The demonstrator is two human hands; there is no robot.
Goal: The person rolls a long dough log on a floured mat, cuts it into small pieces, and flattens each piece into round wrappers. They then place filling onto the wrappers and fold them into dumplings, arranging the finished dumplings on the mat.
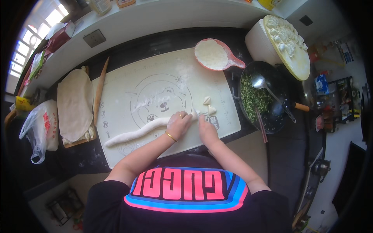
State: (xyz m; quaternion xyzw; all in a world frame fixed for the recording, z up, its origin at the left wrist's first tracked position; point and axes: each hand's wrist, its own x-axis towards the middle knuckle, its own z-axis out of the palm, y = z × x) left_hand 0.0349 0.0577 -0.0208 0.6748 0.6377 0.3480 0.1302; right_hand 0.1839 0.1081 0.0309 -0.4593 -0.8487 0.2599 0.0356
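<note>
A long white dough rope (pixel 136 134) lies slantwise across the pale printed kneading mat (pixel 215 83). Near its right end my left hand (pixel 180 125) is closed over it, fingers bent, with a gold ring and bracelet showing. Just right of that end is my right hand (pixel 207 130), its fingers drawn together; a small pale, blade-like tip shows by them, though most of what they hold is hidden. Two small cut dough pieces (pixel 211 109) sit beyond my right hand. White flour (pixel 153 100) dusts the middle of the mat.
Behind the mat stands a pink handled bowl of flour (pixel 211 54). To the right are a wok (pixel 278 116) of chopped greens with a ladle (pixel 268 90) and chopsticks, and a round board (pixel 295 58) of dumplings. At left lie a rolling pin (pixel 101 87), a cloth-covered board (pixel 74 101) and a plastic bag (pixel 40 128).
</note>
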